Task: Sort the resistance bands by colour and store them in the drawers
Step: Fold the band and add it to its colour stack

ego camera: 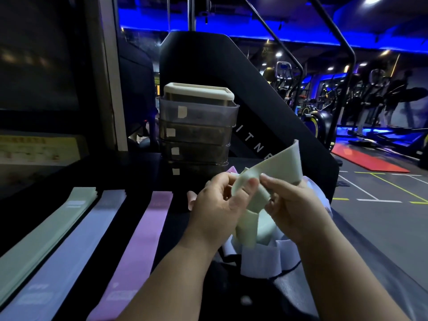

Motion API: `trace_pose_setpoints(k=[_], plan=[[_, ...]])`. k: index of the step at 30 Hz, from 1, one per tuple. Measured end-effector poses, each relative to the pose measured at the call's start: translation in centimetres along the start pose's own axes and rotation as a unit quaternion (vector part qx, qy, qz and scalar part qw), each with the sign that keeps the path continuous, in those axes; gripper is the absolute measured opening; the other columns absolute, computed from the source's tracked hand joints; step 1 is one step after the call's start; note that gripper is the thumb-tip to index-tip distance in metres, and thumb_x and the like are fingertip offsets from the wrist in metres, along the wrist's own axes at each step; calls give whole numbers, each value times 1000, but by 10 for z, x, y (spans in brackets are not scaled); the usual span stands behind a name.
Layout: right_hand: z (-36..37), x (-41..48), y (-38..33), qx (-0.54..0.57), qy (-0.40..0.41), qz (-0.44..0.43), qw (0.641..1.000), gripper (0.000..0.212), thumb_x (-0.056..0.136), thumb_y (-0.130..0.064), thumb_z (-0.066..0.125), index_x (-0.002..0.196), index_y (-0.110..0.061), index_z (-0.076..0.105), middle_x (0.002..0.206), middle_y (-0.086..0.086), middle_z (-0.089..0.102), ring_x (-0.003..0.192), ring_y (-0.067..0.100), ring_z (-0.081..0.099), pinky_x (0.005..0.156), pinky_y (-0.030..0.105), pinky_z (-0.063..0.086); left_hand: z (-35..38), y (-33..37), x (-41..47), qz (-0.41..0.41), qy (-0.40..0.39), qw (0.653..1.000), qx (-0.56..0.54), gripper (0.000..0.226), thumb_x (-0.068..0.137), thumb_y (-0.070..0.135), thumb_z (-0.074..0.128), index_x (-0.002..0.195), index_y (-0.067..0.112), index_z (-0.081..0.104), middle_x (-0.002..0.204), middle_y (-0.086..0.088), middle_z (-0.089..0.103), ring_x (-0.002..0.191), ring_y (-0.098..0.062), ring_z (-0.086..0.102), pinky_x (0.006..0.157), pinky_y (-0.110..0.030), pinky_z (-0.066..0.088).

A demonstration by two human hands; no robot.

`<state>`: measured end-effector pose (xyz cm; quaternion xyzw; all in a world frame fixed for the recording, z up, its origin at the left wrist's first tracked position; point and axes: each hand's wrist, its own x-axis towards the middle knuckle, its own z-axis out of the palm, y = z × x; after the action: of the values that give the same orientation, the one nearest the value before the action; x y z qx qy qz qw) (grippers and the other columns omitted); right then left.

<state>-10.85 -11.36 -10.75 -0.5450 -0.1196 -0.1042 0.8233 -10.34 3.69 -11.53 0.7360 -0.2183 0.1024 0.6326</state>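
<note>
Both hands work a pale green band in front of the drawer tower.

The left hand and right hand sit close together, each pinching the same mint-green resistance band. It is a wide, flat, matte loop, twisted between the thumbs, with one end standing up and the other hanging. Under it, just in front of the drawer tower, lies a loose pile of unsorted bands, mostly pale lavender. To the tower's front left, three flat strips lie side by side on the dark desk: a green stack, a lavender band and a pink band. The tower has smoky translucent drawers with small pale labels and a cream lid. Behind it rises a black machine panel.
</note>
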Motion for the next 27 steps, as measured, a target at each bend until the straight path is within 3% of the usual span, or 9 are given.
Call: trace_pose_setpoints(k=[3, 5, 7, 9, 13, 18, 22, 24, 27], plan=[[-2, 1, -2, 11, 7, -7, 1000, 76, 48, -29, 93, 107, 7, 61, 97, 26, 52, 91, 36, 53, 77, 39, 43, 0, 0, -2, -53, -85, 995, 10, 45, 58, 69, 63, 96, 46, 63, 91, 13, 73, 101, -12, 65, 101, -51, 46], [-1, 1, -2, 17, 21, -11, 1000, 76, 46, -30, 94, 107, 4, 61, 99, 25, 52, 93, 37, 49, 81, 42, 35, -1, 0, -3, -80, -109, 990, 42, 41, 54, 63, 64, 94, 51, 60, 92, 13, 72, 113, -17, 59, 101, -46, 46], [-1, 0, -5, 18, 19, -9, 1000, 52, 58, -21, 85, 96, 4, 61, 88, 23, 57, 82, 34, 58, 73, 37, 46, -5, 5, -4, -90, -123, 985, 76, 42, 52, 64, 64, 93, 55, 58, 102, 8, 70, 127, -32, 48, 103, -50, 44], [0, -3, -8, 14, 9, -14, 1000, 20, 69, -8, 68, 86, 1, 63, 76, 16, 66, 69, 24, 67, 59, 32, 56, -13, 12, -7, -99, -141, 980, 98, 44, 53, 64, 65, 95, 56, 55, 106, 7, 69, 130, -34, 44, 104, -51, 42], [1, -4, -8, -13, -23, -17, 1000, 23, 73, -2, 70, 95, 0, 64, 85, 19, 65, 75, 26, 66, 63, 35, 56, -39, 25, -16, -107, -186, 976, 44, 58, 58, 49, 73, 112, 42, 52, 97, 7, 74, 102, -14, 67, 92, -40, 54], [-3, -1, 0, -23, -9, -18, 1000, 13, 71, -8, 67, 82, -7, 73, 83, 21, 63, 73, 29, 62, 62, 35, 54, -39, 5, -32, -109, -177, 977, -51, 60, 62, 33, 75, 116, 21, 52, 100, -5, 74, 95, -16, 71, 83, -28, 56], [-4, 3, -1, -2, 3, -27, 1000, 15, 69, -5, 67, 83, -6, 72, 82, 23, 64, 71, 28, 66, 59, 34, 56, -27, -5, -36, -90, -172, 980, -43, 69, 51, 51, 70, 114, 35, 46, 102, -2, 71, 95, -11, 69, 77, -21, 54], [-3, 4, -5, -4, 9, -39, 999, 16, 68, -4, 65, 84, -5, 70, 77, 18, 65, 67, 25, 66, 57, 32, 56, -24, -9, -35, -84, -151, 985, -28, 63, 50, 54, 70, 107, 45, 44, 104, 3, 66, 96, -8, 66, 83, -25, 53], [-3, 6, -6, -4, 40, -54, 998, 24, 70, 1, 64, 93, -1, 59, 70, 12, 64, 61, 19, 65, 56, 28, 55, -23, -13, -39, -90, -133, 987, -6, 52, 55, 45, 72, 99, 30, 49, 94, 4, 65, 82, -2, 64, 77, -23, 53]])
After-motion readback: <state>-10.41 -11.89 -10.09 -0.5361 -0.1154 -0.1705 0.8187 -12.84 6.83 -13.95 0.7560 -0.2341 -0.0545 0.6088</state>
